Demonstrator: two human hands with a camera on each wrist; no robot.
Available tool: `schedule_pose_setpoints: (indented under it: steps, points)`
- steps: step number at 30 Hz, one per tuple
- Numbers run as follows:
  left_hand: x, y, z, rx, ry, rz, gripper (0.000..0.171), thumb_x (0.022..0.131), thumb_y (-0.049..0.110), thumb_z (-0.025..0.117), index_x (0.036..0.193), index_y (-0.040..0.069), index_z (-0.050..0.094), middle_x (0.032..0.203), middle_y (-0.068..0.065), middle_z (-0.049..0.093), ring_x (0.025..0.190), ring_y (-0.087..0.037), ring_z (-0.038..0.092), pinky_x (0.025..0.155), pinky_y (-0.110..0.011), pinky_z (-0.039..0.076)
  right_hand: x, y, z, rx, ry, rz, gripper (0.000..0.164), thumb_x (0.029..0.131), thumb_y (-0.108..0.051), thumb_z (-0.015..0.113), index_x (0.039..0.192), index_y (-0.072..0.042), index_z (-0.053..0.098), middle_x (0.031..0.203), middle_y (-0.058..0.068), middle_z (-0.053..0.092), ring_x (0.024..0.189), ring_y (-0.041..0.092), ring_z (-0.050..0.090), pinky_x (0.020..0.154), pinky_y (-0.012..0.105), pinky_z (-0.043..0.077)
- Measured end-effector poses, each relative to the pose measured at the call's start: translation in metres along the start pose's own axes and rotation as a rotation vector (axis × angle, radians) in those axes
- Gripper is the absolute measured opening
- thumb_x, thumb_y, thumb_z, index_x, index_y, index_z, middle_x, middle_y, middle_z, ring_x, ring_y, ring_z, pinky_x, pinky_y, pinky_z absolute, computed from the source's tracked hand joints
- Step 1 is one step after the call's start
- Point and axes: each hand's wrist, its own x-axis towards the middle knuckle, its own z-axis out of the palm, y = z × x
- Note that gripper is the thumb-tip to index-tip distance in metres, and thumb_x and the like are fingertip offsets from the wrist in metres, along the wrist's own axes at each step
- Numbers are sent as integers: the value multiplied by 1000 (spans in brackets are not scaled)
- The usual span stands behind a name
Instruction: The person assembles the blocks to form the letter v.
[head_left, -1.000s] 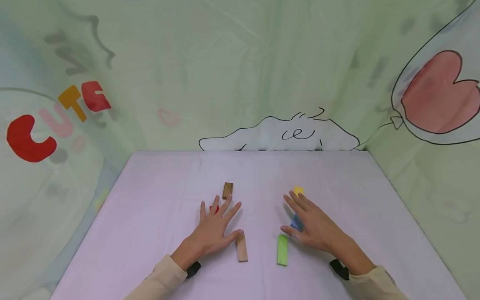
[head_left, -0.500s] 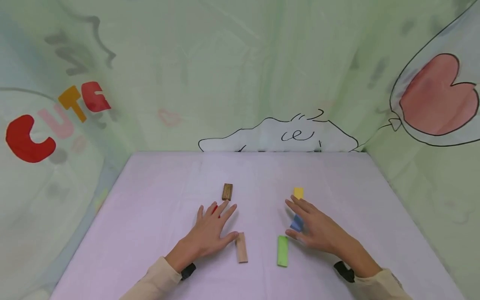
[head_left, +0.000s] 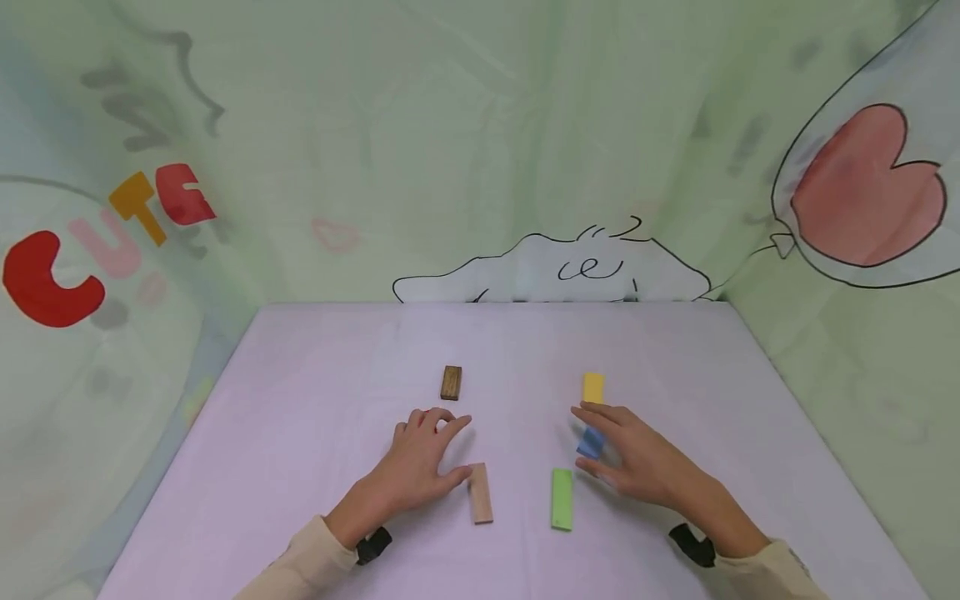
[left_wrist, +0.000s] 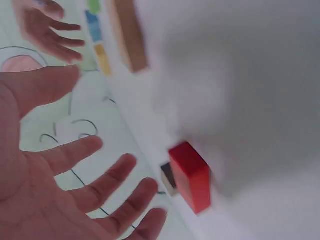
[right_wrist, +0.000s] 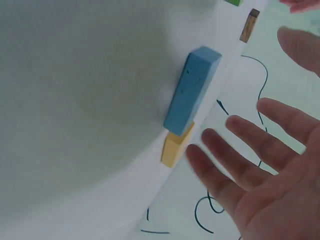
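Observation:
My left hand (head_left: 414,468) hovers above the table with its fingers spread and slightly bent, holding nothing. Beneath it lies a red block (left_wrist: 192,180), mostly hidden in the head view. The left thumb tip is by the top end of a light wooden block (head_left: 481,493); whether they touch I cannot tell. My right hand (head_left: 637,458) is also raised, fingers loosely bent, above a blue block (head_left: 591,442) that it partly covers. A yellow block (head_left: 593,387) lies just beyond the right fingertips. Below the right thumb is a green block (head_left: 562,500).
A dark brown wooden block (head_left: 451,382) lies beyond the left hand. All the blocks rest on a white-covered table (head_left: 517,350). Printed cloth walls (head_left: 450,150) rise behind it and at both sides.
Both hands have drawn back slightly toward the person, and their fingers have bent more. More of the yellow block shows. The blocks stay in place on the table.

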Motion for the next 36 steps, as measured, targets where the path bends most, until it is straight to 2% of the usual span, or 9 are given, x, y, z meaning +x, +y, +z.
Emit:
schedule_pose_setpoints:
  steps: [5, 8, 11, 14, 19, 23, 26, 31, 36]
  points:
    - [-4, 10, -2, -85, -116, -24, 78, 91, 35, 80, 159, 14, 47, 144, -12, 51, 124, -27, 52, 95, -41, 53, -1, -4, 2, 49, -41, 41, 58, 94, -33, 80, 145, -11, 64, 148, 14, 62, 133, 36, 61, 107, 57, 54]
    - [-7, 12, -2, -153, -178, -36, 87, 88, 35, 83, 162, 13, 43, 146, -12, 48, 111, -18, 55, 85, -30, 55, -1, -7, 3, 101, -86, 43, 56, 93, -34, 81, 142, -12, 66, 135, 7, 67, 111, 20, 65, 91, 38, 59]
    - [-8, 11, 0, -202, -219, -44, 91, 86, 35, 86, 162, 12, 42, 147, -11, 48, 99, -13, 57, 82, -25, 54, -2, -8, 3, 203, -108, 10, 55, 91, -32, 83, 139, -10, 67, 122, 3, 69, 89, 9, 57, 72, 23, 48]
    - [-9, 9, 4, -225, -250, -52, 93, 84, 32, 88, 162, 12, 42, 147, -11, 47, 98, -12, 59, 86, -27, 56, -5, -7, 4, 298, -136, -20, 58, 90, -35, 84, 138, -6, 67, 118, 3, 70, 80, 5, 51, 67, 19, 41]
    - [-12, 6, 13, -168, -265, -28, 91, 85, 31, 88, 162, 12, 42, 149, -10, 47, 109, -12, 57, 90, -24, 56, -9, -9, 9, 292, -220, 4, 73, 82, -51, 88, 136, -7, 68, 111, -3, 65, 82, 2, 47, 69, 20, 40]
    - [-14, 5, 17, -140, -253, -25, 89, 84, 31, 88, 160, 11, 45, 147, -9, 48, 108, -11, 54, 85, -21, 54, -13, -12, 15, 208, -245, 4, 83, 74, -61, 89, 137, -11, 68, 121, -7, 63, 99, 6, 57, 83, 26, 52]
    - [-16, 5, 19, -137, -244, -28, 87, 84, 30, 88, 158, 11, 47, 144, -8, 48, 101, -9, 51, 79, -19, 51, -16, -13, 18, 173, -250, -3, 87, 72, -63, 89, 138, -12, 67, 128, -6, 61, 110, 10, 60, 95, 32, 55]
    - [-15, 6, 21, -137, -235, -24, 84, 84, 30, 88, 157, 12, 50, 141, -7, 48, 95, -6, 49, 74, -17, 48, -16, -16, 18, 169, -262, 1, 88, 70, -59, 91, 139, -12, 66, 126, -6, 57, 107, 10, 57, 93, 33, 56]
    - [-15, 6, 21, -127, -251, -19, 87, 81, 33, 90, 157, 15, 50, 140, -4, 47, 101, -8, 49, 72, -18, 48, -16, -17, 21, 150, -265, 13, 86, 70, -59, 91, 139, -14, 66, 125, -6, 55, 105, 8, 56, 94, 33, 56]
